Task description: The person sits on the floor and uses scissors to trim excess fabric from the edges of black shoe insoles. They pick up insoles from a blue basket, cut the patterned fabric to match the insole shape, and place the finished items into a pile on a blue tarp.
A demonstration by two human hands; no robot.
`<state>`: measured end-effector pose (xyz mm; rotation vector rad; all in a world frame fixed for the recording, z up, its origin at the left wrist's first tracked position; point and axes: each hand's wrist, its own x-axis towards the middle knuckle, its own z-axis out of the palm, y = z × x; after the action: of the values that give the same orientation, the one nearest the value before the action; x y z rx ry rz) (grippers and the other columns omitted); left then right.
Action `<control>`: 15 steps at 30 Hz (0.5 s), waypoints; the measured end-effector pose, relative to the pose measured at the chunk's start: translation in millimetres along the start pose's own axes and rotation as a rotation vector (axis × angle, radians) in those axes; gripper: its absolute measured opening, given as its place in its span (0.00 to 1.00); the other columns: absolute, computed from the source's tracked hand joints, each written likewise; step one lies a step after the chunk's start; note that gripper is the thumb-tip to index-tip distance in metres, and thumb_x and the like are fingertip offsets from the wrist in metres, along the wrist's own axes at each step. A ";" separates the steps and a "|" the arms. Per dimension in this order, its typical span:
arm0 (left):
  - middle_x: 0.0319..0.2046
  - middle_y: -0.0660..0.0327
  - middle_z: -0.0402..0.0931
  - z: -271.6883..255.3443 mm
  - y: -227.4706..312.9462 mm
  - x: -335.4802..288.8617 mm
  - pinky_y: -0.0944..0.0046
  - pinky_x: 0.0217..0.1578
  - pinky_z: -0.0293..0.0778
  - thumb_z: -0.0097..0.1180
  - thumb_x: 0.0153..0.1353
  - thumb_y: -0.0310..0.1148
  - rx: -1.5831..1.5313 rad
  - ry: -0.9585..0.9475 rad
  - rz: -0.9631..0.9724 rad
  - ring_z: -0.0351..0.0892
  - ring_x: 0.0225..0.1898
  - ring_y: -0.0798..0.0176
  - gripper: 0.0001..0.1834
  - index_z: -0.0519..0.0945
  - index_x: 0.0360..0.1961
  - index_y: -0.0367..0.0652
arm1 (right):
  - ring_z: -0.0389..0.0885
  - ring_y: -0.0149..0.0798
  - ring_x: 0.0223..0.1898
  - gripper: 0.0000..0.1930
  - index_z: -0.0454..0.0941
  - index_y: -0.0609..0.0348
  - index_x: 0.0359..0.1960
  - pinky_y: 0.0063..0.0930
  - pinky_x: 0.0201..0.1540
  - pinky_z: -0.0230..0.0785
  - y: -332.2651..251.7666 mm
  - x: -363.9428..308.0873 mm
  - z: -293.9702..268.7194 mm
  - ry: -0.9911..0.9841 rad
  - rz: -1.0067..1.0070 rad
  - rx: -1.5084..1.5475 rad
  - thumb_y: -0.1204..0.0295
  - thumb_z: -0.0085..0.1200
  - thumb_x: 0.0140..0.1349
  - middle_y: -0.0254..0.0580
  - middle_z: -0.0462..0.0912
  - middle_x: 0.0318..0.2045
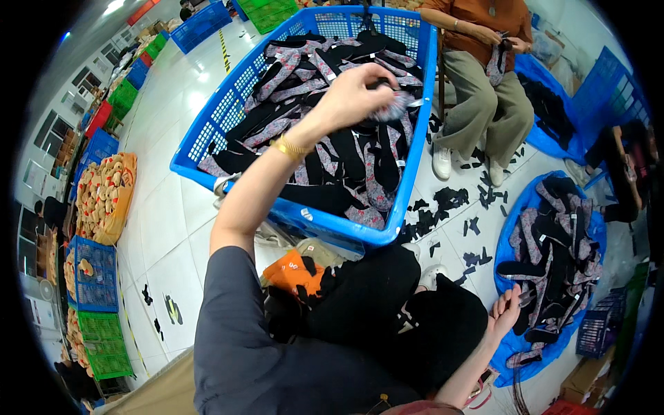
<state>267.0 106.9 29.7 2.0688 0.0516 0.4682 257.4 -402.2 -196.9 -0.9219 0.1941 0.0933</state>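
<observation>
Grips a blurred, patterned fabric piece [393,109] in the left hand [363,90], with fingers closed on it, above the right part of a blue basket [332,227]. Faces, inside that basket, a heap of floral and black pieces [373,176]. Extends the right hand [505,315] to the near right, beside a similar heap [553,263] on a blue sheet [546,357], with fingers curled near a small shiny item [527,297]. Cannot tell that grip's closure. Has black scraps [449,198] on the floor [159,228] between basket and sheet, and a seated person [477,21] at far right.

No legible text anywhere.
</observation>
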 end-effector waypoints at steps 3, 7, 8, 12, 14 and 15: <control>0.28 0.62 0.78 26.7 62.7 -70.6 0.71 0.29 0.74 0.53 0.53 0.25 0.195 0.027 0.284 0.76 0.27 0.73 0.11 0.77 0.39 0.40 | 0.61 0.17 0.14 0.10 0.72 0.62 0.48 0.12 0.12 0.48 -16.0 -29.2 37.1 -0.063 -0.255 -0.303 0.71 0.49 0.70 0.39 0.79 0.32; 0.22 0.60 0.76 92.3 85.1 -145.1 0.58 0.25 0.73 0.57 0.48 0.30 0.261 -0.033 0.552 0.78 0.23 0.55 0.10 0.78 0.35 0.47 | 0.71 0.24 0.20 0.13 0.67 0.68 0.53 0.15 0.21 0.64 -30.8 -101.9 108.0 -0.171 -0.459 -0.495 0.77 0.44 0.68 0.50 0.75 0.49; 0.22 0.59 0.76 110.2 83.5 -160.0 0.57 0.25 0.74 0.57 0.48 0.31 0.205 -0.045 0.587 0.78 0.24 0.54 0.11 0.78 0.35 0.47 | 0.74 0.27 0.21 0.15 0.65 0.70 0.55 0.17 0.24 0.69 -32.2 -115.8 115.2 -0.229 -0.477 -0.535 0.79 0.42 0.68 0.53 0.72 0.55; 0.20 0.56 0.74 170.7 64.1 -208.8 0.54 0.26 0.73 0.58 0.49 0.34 0.119 -0.315 0.499 0.77 0.23 0.48 0.13 0.77 0.37 0.44 | 0.79 0.30 0.24 0.16 0.63 0.71 0.57 0.19 0.26 0.73 -19.4 -147.4 111.1 -0.400 -0.286 -0.487 0.77 0.42 0.70 0.51 0.72 0.56; 0.20 0.53 0.76 186.1 63.4 -225.0 0.52 0.25 0.74 0.56 0.48 0.33 0.107 -0.346 0.493 0.78 0.23 0.47 0.11 0.77 0.34 0.41 | 0.77 0.29 0.23 0.16 0.66 0.70 0.57 0.20 0.24 0.73 -5.9 -153.7 100.0 -0.460 -0.117 -0.456 0.75 0.40 0.72 0.49 0.75 0.51; 0.20 0.53 0.77 189.8 63.2 -229.0 0.53 0.25 0.74 0.57 0.48 0.34 0.080 -0.378 0.476 0.79 0.24 0.48 0.12 0.78 0.35 0.41 | 0.78 0.29 0.23 0.16 0.67 0.70 0.57 0.20 0.24 0.73 2.3 -158.0 95.2 -0.455 -0.062 -0.423 0.74 0.41 0.72 0.46 0.77 0.46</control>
<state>111.7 -133.7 -72.8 2.2139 -0.6665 0.3527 114.4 -324.3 -110.2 -1.2991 -0.2881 0.2913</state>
